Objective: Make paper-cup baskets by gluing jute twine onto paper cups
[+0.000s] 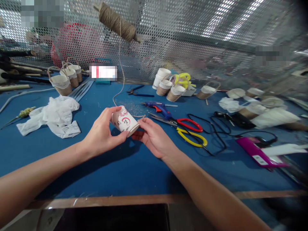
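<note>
Your left grip [101, 131] wraps a red-and-black-printed white paper cup [124, 120], its long axis slanting toward your right grip [154, 136], fingertips apparently pinching thin beige twine [139, 116].

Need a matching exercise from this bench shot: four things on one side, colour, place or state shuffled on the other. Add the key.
Things
1. Printed paper cup
2. Scissors
3. Glue gun
4. Twine spool

Place, colour or state
A. One red handle loop, one yellow
B. High up, in front of the perforated screen
C. Tilted, gripped by the left hand
D. Blue body with a red trigger

Right pairs
1-C
2-A
3-D
4-B
</note>
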Motion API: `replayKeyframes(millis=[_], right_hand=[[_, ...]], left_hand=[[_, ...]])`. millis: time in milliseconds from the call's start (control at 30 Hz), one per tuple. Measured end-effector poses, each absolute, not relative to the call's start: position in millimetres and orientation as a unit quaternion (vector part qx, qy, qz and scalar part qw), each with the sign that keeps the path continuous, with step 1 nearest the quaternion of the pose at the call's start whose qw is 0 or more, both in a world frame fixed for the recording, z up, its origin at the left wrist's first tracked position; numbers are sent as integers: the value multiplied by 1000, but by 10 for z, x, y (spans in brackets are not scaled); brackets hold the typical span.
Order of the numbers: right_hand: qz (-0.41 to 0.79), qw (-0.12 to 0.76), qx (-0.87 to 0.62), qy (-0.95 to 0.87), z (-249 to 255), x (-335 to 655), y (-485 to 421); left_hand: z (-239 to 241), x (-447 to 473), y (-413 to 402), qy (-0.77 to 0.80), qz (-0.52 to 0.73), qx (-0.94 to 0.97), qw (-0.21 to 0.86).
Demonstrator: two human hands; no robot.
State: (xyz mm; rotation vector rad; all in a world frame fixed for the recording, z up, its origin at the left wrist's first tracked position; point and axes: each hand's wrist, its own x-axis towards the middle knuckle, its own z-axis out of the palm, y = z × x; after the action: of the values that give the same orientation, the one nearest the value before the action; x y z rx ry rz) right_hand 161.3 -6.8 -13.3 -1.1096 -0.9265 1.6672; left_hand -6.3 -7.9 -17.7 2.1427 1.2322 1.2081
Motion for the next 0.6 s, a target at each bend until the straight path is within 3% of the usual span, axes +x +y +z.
replayKeyframes(millis=[600], right_hand=[[693,442,-455,-343,-124,1623,-59]], left_hand=[[-178,-78,-63,435,418,766,222]])
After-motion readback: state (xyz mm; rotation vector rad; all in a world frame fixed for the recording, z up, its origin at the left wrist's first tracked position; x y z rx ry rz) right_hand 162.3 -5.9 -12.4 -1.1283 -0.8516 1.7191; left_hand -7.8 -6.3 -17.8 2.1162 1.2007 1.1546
